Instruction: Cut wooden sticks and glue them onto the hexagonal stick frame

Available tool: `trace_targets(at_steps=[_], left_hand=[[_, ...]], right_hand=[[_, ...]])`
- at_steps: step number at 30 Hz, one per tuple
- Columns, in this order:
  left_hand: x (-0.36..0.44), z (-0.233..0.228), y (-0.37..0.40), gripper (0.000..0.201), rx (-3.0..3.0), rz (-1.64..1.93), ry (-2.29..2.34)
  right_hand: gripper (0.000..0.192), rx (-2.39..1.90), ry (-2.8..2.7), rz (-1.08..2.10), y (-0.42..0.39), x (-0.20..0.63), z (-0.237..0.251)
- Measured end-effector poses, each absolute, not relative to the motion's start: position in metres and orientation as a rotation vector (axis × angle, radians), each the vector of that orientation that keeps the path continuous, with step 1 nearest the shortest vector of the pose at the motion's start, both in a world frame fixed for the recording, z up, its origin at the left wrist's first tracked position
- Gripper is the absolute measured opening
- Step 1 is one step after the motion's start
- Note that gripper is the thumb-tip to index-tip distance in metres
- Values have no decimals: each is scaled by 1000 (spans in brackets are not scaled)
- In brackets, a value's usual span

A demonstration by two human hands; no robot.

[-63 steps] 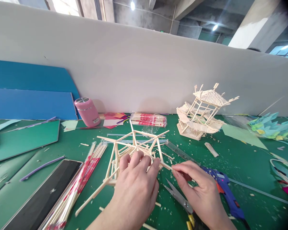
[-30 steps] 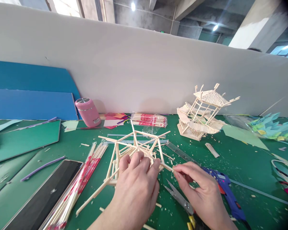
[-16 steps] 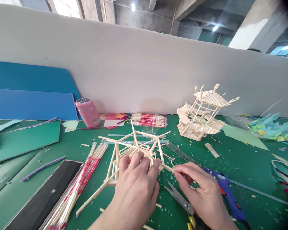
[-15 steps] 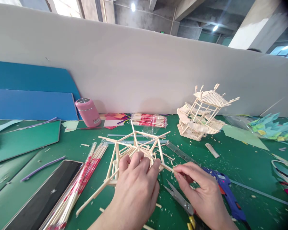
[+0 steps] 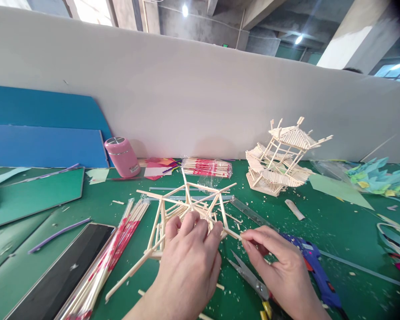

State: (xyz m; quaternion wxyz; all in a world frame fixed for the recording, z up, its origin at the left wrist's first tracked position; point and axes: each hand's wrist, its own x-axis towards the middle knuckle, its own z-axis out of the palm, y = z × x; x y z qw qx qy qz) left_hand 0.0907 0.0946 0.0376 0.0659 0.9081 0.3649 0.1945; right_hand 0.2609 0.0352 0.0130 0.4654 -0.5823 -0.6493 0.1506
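A frame of thin wooden sticks [image 5: 161, 215] stands on the green table, with sticks spreading outward from its top. My left hand [image 5: 193, 251] is closed over its near side with fingers curled on the sticks; the palm hides part of the frame. At the frame's right, my right hand [image 5: 282, 266] pinches the outer end of a wooden stick [image 5: 232, 233] between thumb and fingertips. The stick's inner end reaches my left fingers. Scissors [image 5: 251, 278] lie open just under my right hand, their handles partly hidden. Beyond that hand lies a blue glue gun [image 5: 315, 264].
A stick pavilion model [image 5: 280, 164] stands at the back right. Bagged sticks lie at left [image 5: 120, 242] and rear [image 5: 206, 167]. A pink canister [image 5: 122, 156] stands before the white partition [image 5: 186, 98]. A black slab [image 5: 63, 271] lies front left; stick scraps are scattered about.
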Motion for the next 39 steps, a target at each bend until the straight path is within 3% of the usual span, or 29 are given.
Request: trace_targets(at_steps=[11,39], left_hand=[[89,46,92,37,2704,566,1076],[89,51,89,33,2728,429,1066]], right_hand=[[20,-1510,-1589,386,33,263,11],[21,-1492,-1707,318,38,255,16]])
